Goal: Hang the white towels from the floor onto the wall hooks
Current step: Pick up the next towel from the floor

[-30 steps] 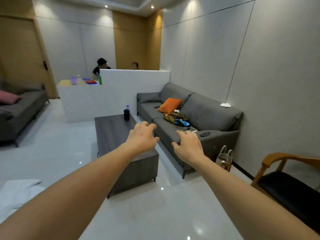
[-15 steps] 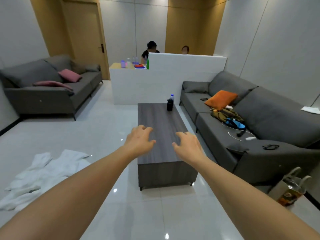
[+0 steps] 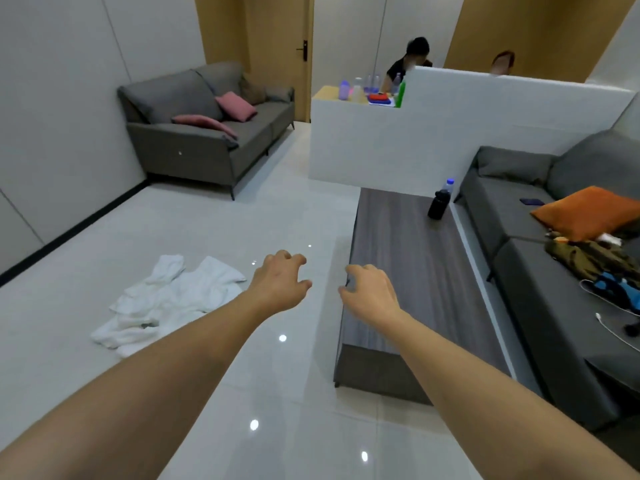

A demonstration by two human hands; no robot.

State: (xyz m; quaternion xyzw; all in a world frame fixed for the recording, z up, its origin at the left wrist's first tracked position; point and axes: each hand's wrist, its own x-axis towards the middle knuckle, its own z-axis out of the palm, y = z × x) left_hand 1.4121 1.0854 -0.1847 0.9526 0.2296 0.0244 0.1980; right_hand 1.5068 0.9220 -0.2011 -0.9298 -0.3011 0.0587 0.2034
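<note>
A crumpled heap of white towels (image 3: 169,303) lies on the glossy white floor, left of centre. Both my arms reach forward above the floor. My left hand (image 3: 280,282) hovers just right of the heap, fingers loosely curled and holding nothing. My right hand (image 3: 370,292) is level with it, over the near left edge of the coffee table, also loosely curled and holding nothing. No wall hooks are in view.
A dark wooden coffee table (image 3: 415,271) with a black bottle (image 3: 438,204) stands to the right. Beyond it is a grey sofa (image 3: 554,271) with an orange cushion and clutter. Another grey sofa (image 3: 207,133) stands at the back left. Two people sit behind a white partition (image 3: 450,140).
My view has swung left and down. The towel heap has come from the lower left edge toward the middle, now close to my left hand. Both hands stay outstretched and hold nothing.
</note>
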